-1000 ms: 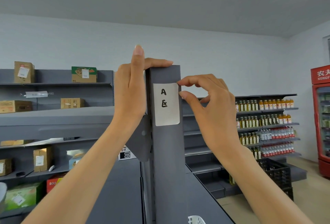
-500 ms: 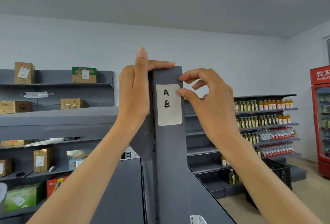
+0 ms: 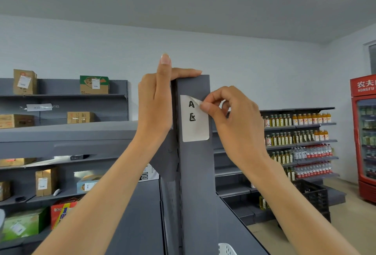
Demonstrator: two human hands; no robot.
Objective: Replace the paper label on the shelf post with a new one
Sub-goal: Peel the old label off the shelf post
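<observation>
The right hand (image 3: 234, 120) pinches the upper right corner of the paper label (image 3: 195, 121) between thumb and forefinger; that corner is curled away from the metal, while the other edges lie flat. The label is white, marked in black with an "A" and a second character below it, and sits near the top of the grey shelf post (image 3: 196, 173). The left hand (image 3: 157, 100) is closed around the post's top left edge, forefinger pointing straight up and thumb laid across the post's top.

Behind the right wrist, grey shelves carry rows of orange and yellow drink bottles (image 3: 299, 132), with a dark plastic crate (image 3: 313, 195) on the floor below them. A red glass-door fridge (image 3: 365, 136) stands at the far right. Left of the post, more grey shelving (image 3: 61, 132) holds scattered cardboard boxes (image 3: 24, 82), with a green box (image 3: 22, 224) low down. The walls and ceiling are plain pale grey, the floor light beige.
</observation>
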